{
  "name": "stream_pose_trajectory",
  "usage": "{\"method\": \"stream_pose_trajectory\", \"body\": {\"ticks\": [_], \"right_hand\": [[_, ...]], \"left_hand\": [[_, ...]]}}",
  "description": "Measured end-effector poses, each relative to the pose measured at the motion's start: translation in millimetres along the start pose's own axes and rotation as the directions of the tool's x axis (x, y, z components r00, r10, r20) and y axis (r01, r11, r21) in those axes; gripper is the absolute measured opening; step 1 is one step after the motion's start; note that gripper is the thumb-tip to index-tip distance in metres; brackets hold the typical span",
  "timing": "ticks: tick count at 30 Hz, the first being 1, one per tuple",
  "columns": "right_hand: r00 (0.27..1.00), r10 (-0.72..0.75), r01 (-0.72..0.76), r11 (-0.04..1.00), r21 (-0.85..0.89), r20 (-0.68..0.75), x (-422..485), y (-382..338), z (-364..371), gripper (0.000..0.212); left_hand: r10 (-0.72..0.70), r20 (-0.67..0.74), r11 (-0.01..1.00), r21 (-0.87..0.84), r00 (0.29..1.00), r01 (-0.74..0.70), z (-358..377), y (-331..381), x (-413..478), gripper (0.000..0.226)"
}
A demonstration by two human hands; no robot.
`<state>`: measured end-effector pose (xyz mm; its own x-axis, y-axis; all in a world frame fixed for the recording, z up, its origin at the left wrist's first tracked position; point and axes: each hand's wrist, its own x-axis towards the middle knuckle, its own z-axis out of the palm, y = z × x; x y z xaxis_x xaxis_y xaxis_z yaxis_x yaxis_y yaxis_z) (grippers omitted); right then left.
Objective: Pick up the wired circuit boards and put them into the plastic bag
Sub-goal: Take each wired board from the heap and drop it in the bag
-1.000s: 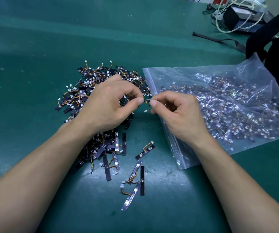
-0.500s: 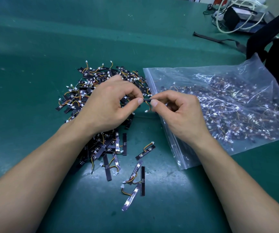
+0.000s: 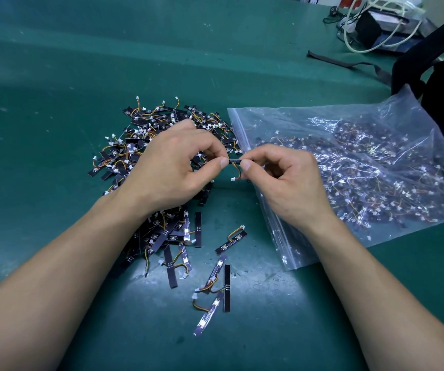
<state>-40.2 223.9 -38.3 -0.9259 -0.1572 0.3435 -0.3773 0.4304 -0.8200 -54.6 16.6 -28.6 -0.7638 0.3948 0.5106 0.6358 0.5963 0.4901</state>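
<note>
One wired circuit board (image 3: 235,161) is pinched level between left hand (image 3: 172,167) and right hand (image 3: 287,180), long axis crosswise, right hand nearer the plastic bag (image 3: 349,167) mouth.

The left hand (image 3: 172,167) covers the middle of the pile of boards (image 3: 135,145). It and the right hand (image 3: 287,180) pinch one small board (image 3: 235,161), hiding its ends. The plastic bag (image 3: 376,121) runs off the right edge. The bagged boards (image 3: 362,170) are too small and shiny to count.
</note>
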Motion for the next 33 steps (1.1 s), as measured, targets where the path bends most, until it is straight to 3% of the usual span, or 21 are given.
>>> {"method": "stream_pose_trajectory", "body": {"ticks": [21,33], "right_hand": [[1.000,0.014,-0.014,1.000,0.012,0.006,0.4,0.6,0.3,0.006],[1.000,-0.017,0.017,1.000,0.015,0.006,1.0,-0.3,0.8,0.018]], "left_hand": [[0.008,-0.022,1.000,0.014,1.000,-0.008,-0.6,0.0,0.1,0.008],[-0.010,0.013,1.000,-0.006,1.000,0.010,-0.5,-0.5,-0.9,0.011]]}}
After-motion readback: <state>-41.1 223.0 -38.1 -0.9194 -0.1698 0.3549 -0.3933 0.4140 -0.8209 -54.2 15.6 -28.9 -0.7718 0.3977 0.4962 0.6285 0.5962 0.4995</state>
